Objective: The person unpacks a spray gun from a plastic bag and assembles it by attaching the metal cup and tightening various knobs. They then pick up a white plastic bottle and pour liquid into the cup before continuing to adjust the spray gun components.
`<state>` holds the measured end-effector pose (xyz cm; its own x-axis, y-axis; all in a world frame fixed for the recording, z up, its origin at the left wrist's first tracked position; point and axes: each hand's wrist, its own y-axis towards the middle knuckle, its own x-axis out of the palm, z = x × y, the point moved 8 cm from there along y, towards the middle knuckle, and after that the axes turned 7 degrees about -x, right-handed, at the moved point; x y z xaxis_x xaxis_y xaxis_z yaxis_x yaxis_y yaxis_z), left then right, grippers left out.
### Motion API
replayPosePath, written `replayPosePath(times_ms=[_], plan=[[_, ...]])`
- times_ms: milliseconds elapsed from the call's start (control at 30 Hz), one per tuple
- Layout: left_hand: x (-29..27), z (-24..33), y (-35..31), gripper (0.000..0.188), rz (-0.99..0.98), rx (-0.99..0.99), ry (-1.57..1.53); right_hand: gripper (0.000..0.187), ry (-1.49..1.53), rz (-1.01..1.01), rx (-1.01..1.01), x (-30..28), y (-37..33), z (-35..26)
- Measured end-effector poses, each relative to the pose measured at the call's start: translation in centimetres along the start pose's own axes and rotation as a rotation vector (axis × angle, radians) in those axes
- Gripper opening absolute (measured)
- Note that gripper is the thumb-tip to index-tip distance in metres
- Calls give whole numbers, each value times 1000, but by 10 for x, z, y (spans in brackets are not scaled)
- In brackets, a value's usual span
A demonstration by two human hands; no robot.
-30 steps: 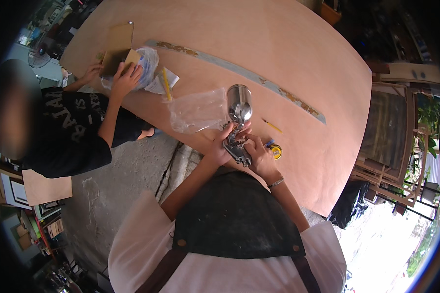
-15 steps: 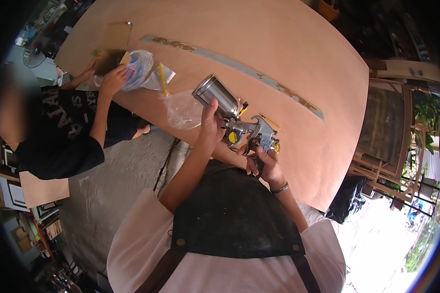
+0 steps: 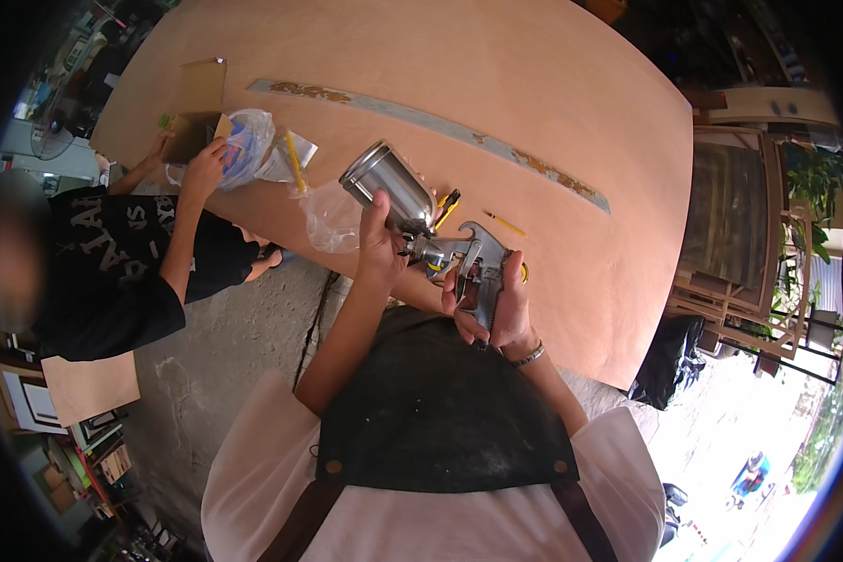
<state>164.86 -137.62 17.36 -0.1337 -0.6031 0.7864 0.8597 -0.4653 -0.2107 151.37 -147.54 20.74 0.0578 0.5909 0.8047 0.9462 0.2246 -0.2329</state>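
Over the near edge of a large wooden board, I hold a spray gun in both hands. Its metal cup tilts up toward the left, and its silver body lies to the right. My left hand grips the cup near its lower end, with the thumb along its side. My right hand is wrapped round the gun's handle, fingers near the trigger. Part of the left fingers is hidden behind the cup. Just beyond the gun, a yellow-and-black utility knife and a yellow pencil lie on the board.
A long, worn metal strip crosses the wooden board. At left, another person handles an open cardboard box beside plastic bags and a yellow stick-like item. Wooden frames and a black bag stand at right.
The spray gun has turned in my hands and shifted slightly left; its handle and trigger side now show more. The other person's cardboard box now stands more upright and open.
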Motion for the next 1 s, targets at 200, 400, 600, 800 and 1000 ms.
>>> replayPosePath(times_ms=[200, 400, 600, 800, 1000], plan=[[-1, 1, -2, 73, -19, 9, -44, 102, -7, 8, -12, 3, -1, -1], [3, 3, -2, 74, -82, 5, -35, 99, 49, 6, 1, 1, -1, 2], [1, 1, -3, 74, -68, -14, -10, 94, 60, -21, -36, -1, -2, 1], [2, 1, -4, 74, -64, -10, -33, 88, 8, -7, -66, 1, -3, -2], [6, 5, -4, 76, -89, -4, -3, 85, -75, 48, -33, 0, -4, -3]])
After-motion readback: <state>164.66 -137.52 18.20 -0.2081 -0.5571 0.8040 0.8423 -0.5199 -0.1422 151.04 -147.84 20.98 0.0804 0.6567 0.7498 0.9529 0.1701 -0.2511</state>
